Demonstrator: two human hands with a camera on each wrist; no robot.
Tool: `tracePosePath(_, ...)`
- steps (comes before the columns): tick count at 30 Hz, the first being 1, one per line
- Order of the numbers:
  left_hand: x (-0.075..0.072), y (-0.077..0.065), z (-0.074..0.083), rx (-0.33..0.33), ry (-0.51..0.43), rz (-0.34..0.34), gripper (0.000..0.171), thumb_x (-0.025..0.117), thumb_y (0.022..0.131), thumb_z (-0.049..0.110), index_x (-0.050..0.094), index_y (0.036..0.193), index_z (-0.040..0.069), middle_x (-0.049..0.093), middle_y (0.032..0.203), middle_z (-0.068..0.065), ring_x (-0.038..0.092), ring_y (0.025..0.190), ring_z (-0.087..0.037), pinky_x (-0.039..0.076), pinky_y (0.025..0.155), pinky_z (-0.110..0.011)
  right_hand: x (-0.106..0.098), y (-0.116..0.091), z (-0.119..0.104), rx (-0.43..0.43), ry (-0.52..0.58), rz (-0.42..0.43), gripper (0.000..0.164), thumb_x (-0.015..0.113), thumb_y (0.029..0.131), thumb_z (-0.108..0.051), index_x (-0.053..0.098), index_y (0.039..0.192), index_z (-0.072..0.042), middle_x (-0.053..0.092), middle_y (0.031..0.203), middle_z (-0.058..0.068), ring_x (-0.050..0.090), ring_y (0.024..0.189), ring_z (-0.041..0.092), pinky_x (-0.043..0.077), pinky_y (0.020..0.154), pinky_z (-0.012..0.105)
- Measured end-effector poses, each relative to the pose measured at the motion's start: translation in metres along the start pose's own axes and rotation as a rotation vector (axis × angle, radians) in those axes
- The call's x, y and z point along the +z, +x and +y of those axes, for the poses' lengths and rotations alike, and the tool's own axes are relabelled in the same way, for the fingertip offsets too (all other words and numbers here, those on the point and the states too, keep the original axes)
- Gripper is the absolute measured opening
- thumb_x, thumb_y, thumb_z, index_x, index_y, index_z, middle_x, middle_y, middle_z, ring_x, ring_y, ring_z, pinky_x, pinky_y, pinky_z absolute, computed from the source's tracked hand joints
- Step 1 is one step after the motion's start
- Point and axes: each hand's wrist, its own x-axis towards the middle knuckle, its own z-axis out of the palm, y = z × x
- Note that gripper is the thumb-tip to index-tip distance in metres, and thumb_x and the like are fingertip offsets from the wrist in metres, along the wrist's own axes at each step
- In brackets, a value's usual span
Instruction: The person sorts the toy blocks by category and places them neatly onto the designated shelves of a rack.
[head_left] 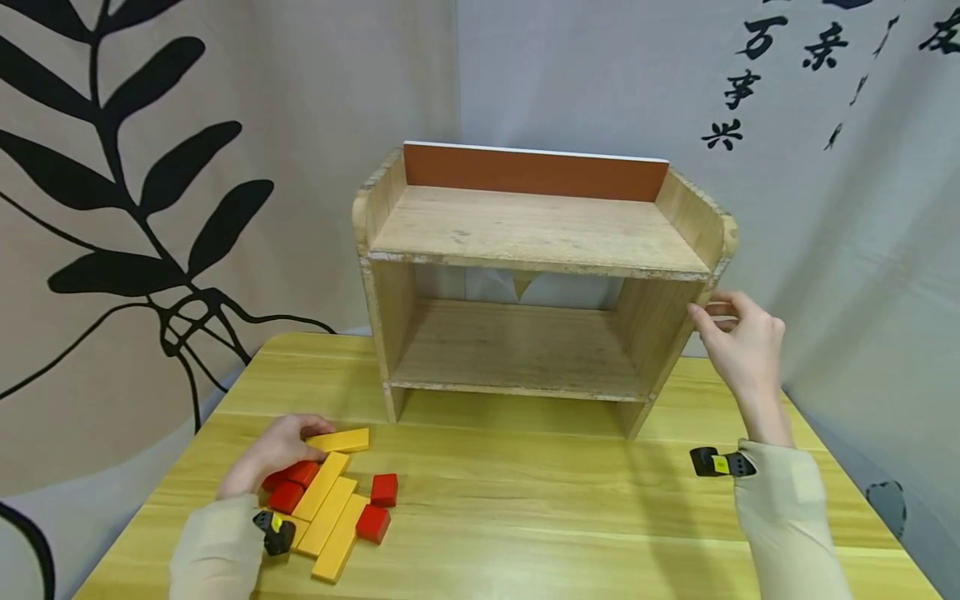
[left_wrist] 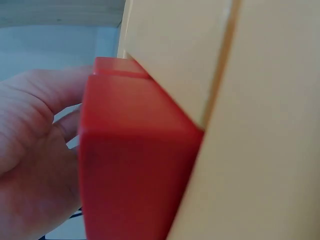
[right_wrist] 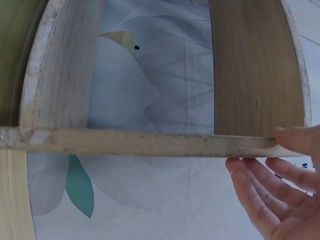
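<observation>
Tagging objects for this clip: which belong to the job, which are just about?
Likely in the job, going by the hands:
- shelf, its side gripped by the right hand
- yellow blocks and red blocks, left hand among them

Just about:
- table, only a support
- printed curtain, backdrop

We read black brush-style Chinese characters on the white curtain, upper right of the head view. Slanting column, top down: 万, what looks like 事, then 兴. Right of it we get 亲. Far-right character is cut by the frame edge; we can't confirm it. Dark marks at the right-wrist view's right edge: too small.
</observation>
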Motion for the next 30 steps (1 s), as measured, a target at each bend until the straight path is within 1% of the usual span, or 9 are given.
tracePosePath(2,0.000,0.001,0.000,-0.015,0.004,-0.005,0.033,0.069,0.079,-0.002,0.066,0.111,-0.001,0.064,0.117,-0.023,0.058,0.104,-0.031,0.046,0.094,-0.053,-0.001,0.001,0.000,-0.005,-0.027,-0.024,0.038,0.061,0.091,-0.029,0.063,0.113,0.002,0.069,0.102,0.026,0.072,0.076,0.022,0.047,0.057,0.010)
tracePosePath(4,0.000,0.002,0.001,-0.020,0.007,-0.007,0.033,0.069,0.078,-0.002,0.066,0.111,-0.001,0.064,0.117,-0.022,0.058,0.103,-0.031,0.046,0.094,-0.053,-0.002,0.003,-0.001,-0.012,-0.057,-0.049,0.040,0.060,0.092,-0.029,0.061,0.114,0.003,0.068,0.103,0.028,0.069,0.086,0.041,0.055,0.061,0.026)
tracePosePath(7,0.000,0.003,0.001,-0.004,0.018,-0.006,0.033,0.070,0.078,-0.001,0.066,0.112,-0.002,0.064,0.117,-0.023,0.059,0.104,-0.032,0.047,0.093,-0.053,-0.001,0.005,-0.001,-0.025,-0.088,-0.074,0.038,0.060,0.092,-0.027,0.060,0.113,0.004,0.068,0.101,0.029,0.068,0.085,0.043,0.055,0.068,0.050)
tracePosePath(8,0.000,0.002,0.001,0.005,0.022,-0.004,0.034,0.070,0.078,-0.001,0.066,0.112,-0.002,0.064,0.116,-0.023,0.059,0.104,-0.032,0.047,0.093,-0.053,-0.001,0.005,-0.001,-0.035,-0.094,-0.073,0.036,0.060,0.092,-0.026,0.060,0.112,0.004,0.068,0.099,0.030,0.069,0.085,0.043,0.055,0.068,0.052)
tracePosePath(15,-0.001,0.002,0.004,0.111,0.077,0.057,0.033,0.073,0.077,0.003,0.068,0.109,-0.002,0.067,0.106,-0.019,0.060,0.094,-0.029,0.052,0.081,-0.045,0.001,0.007,-0.001,-0.090,-0.105,-0.050,0.027,0.063,0.090,-0.019,0.061,0.104,0.003,0.069,0.091,0.029,0.069,0.080,0.044,0.054,0.067,0.054)
tracePosePath(19,-0.002,0.001,0.009,0.135,0.083,0.087,0.031,0.073,0.078,0.006,0.068,0.109,0.000,0.067,0.104,-0.015,0.057,0.092,-0.026,0.049,0.076,-0.034,0.001,0.008,-0.001,-0.089,-0.109,-0.052,0.028,0.063,0.089,-0.020,0.061,0.106,0.002,0.069,0.090,0.029,0.069,0.080,0.043,0.054,0.067,0.054)
tracePosePath(22,-0.004,0.000,0.017,0.164,0.071,0.105,0.031,0.072,0.079,0.007,0.067,0.109,0.001,0.066,0.102,-0.014,0.055,0.090,-0.024,0.047,0.071,-0.029,0.001,0.008,-0.001,-0.089,-0.111,-0.051,0.027,0.063,0.089,-0.020,0.061,0.106,0.002,0.069,0.090,0.029,0.069,0.080,0.043,0.054,0.067,0.054)
tracePosePath(25,-0.006,-0.001,0.027,0.227,0.074,0.139,0.031,0.073,0.079,0.007,0.067,0.108,0.001,0.066,0.100,-0.013,0.055,0.089,-0.023,0.048,0.068,-0.026,0.001,0.007,-0.001,-0.098,-0.112,-0.045,0.027,0.063,0.089,-0.020,0.061,0.105,0.002,0.069,0.089,0.029,0.069,0.079,0.043,0.054,0.066,0.054)
tracePosePath(30,-0.011,-0.003,0.046,0.317,0.107,0.199,0.031,0.072,0.078,0.006,0.068,0.108,0.002,0.068,0.101,-0.011,0.058,0.092,-0.023,0.051,0.073,-0.031,0.001,0.007,-0.001,-0.114,-0.110,-0.033,0.026,0.064,0.089,-0.019,0.061,0.104,0.001,0.069,0.087,0.029,0.069,0.078,0.043,0.053,0.064,0.054)
